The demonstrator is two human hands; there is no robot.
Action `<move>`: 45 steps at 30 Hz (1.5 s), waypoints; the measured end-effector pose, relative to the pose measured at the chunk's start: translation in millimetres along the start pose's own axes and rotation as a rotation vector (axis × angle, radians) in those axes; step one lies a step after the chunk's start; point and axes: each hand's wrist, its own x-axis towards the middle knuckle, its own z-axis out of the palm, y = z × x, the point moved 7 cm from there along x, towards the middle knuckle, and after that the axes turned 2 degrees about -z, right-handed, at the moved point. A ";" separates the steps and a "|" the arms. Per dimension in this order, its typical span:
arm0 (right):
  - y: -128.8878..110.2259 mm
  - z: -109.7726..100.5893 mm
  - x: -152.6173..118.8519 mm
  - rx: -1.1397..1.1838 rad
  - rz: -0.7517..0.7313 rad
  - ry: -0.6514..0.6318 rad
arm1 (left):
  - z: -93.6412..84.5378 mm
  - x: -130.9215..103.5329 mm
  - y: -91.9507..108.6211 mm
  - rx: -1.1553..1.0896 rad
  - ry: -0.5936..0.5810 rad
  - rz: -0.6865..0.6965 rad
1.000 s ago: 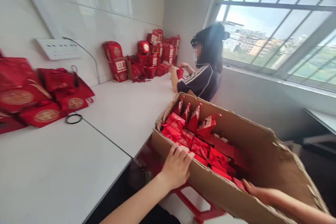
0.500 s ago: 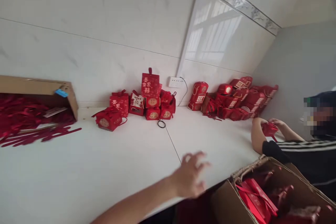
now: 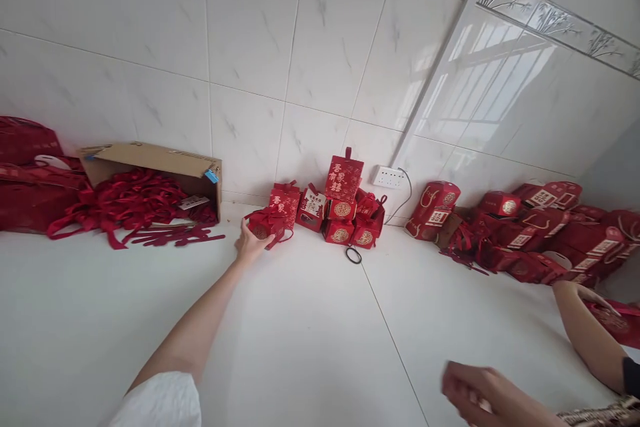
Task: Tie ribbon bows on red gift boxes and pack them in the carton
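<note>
My left hand [image 3: 251, 243] reaches across the white table and grips a small red gift box [image 3: 261, 229] with a gold emblem and a ribbon handle. The thumb lies over its front, the fingers on its left side. Directly behind it stands a taller red box [image 3: 285, 201] with white lettering. My right hand [image 3: 477, 392], slightly blurred, hovers over the lower right of the table. Its fingers are curled in and I see nothing in them.
Left stands an open carton [image 3: 150, 152] spilling red ribbons [image 3: 140, 200]. Stacked gift boxes [image 3: 341, 208], a black ring [image 3: 353, 255] and a power strip [image 3: 389, 177] are along the wall. More boxes [image 3: 540, 233] pile up right, near a co-worker's arm [image 3: 587, 337].
My left hand has moved from the table's middle to the small gift box and closed on it. My right hand has come into view. The view has swung left, with the ribbon carton further in.
</note>
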 end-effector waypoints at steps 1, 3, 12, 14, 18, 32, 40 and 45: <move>-17.2 6.5 21.6 0.005 -0.066 -0.055 | 4.2 -2.2 0.5 -0.018 -0.029 0.001; -49.3 18.7 67.4 0.018 -0.161 -0.126 | 13.5 -13.5 4.5 -0.057 -0.090 0.022; -116.6 62.7 212.6 0.734 -0.299 0.238 | 26.6 -122.7 23.4 -0.297 -0.280 0.131; -110.0 73.3 225.6 0.874 -0.273 0.314 | 25.5 -130.5 19.7 -0.369 -0.304 0.104; -88.8 90.1 242.1 0.972 -0.217 0.314 | 14.1 -114.2 2.0 -0.457 -0.172 -0.033; -111.7 88.0 212.9 0.650 -0.569 0.212 | 30.5 -118.1 24.3 -0.523 -0.588 0.183; -107.8 85.6 204.9 0.742 -0.499 0.130 | 25.7 -132.0 27.8 -0.246 -0.576 0.404; -114.6 86.9 193.9 0.890 -0.555 -0.155 | 28.1 -145.0 36.0 -0.364 -0.690 0.457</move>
